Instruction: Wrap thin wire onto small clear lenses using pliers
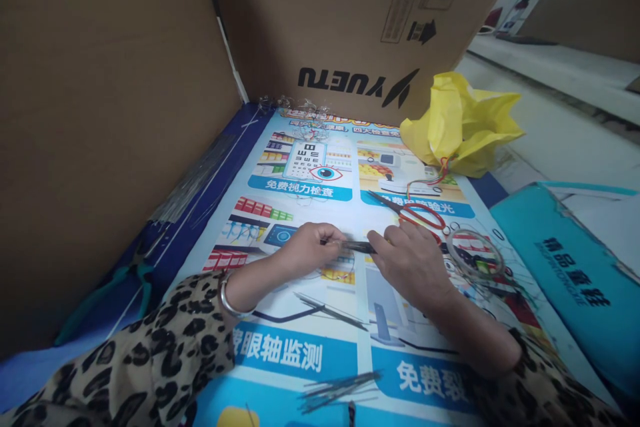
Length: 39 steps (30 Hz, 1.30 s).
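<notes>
My left hand (319, 247) is closed in a pinch at the left end of a dark, slim object (362, 247). The other end sits in my right hand (413, 265), whose fingers are wrapped round it. Blur near the left fingertips hides its exact kind. A thin curved wire seems to hang below it. Red-handled scissors (423, 215) lie just beyond my right hand, blades towards the upper left. Beside that hand rests a coil of clear line (475, 257). Loose dark thin wires (333, 313) lie below my hands, and another bunch (341, 391) is nearer to me.
Cardboard walls (320, 20) stand at the left and back. Teal-handled pliers (135, 273) and a bundle of thin wires (193, 180) lie left. Twisted wire pieces (310, 110) are at the back. A yellow crumpled bag (463, 127) and a teal box (565, 280) are right, on or beside the printed sheet (356, 213).
</notes>
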Each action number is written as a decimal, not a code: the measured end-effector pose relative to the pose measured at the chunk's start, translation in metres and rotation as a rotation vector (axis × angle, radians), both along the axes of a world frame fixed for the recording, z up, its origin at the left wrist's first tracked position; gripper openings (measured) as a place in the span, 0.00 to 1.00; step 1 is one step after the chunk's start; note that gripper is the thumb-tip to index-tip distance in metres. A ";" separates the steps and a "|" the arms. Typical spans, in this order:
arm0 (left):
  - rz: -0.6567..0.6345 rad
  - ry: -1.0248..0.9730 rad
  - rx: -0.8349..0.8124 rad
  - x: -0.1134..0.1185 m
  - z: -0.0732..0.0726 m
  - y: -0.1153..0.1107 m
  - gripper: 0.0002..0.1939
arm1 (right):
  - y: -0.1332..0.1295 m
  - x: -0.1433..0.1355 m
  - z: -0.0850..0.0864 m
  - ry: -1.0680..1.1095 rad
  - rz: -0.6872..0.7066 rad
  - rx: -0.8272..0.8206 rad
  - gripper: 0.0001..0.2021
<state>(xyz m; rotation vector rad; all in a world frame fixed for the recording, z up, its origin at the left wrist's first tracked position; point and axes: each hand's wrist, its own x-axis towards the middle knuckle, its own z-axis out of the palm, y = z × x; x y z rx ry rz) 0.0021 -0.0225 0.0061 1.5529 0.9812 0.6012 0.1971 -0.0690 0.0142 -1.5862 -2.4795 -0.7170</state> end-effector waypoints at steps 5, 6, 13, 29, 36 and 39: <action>0.010 0.044 0.006 0.000 -0.001 0.000 0.08 | -0.001 -0.001 0.000 -0.002 -0.010 0.002 0.05; 0.009 0.050 0.010 0.000 -0.001 0.000 0.08 | -0.001 -0.001 0.000 0.001 -0.011 0.000 0.05; -0.035 0.045 0.012 -0.001 0.000 0.000 0.08 | -0.002 -0.001 0.001 0.043 0.010 -0.038 0.06; -0.092 0.044 -0.067 -0.003 0.005 0.001 0.05 | -0.005 0.000 0.002 0.091 0.026 -0.057 0.05; -0.102 0.047 -0.078 -0.003 0.003 0.001 0.05 | -0.008 -0.002 0.004 0.128 -0.012 -0.115 0.06; -0.096 0.050 -0.072 -0.003 0.002 0.001 0.05 | -0.009 -0.003 0.004 0.129 -0.032 -0.144 0.05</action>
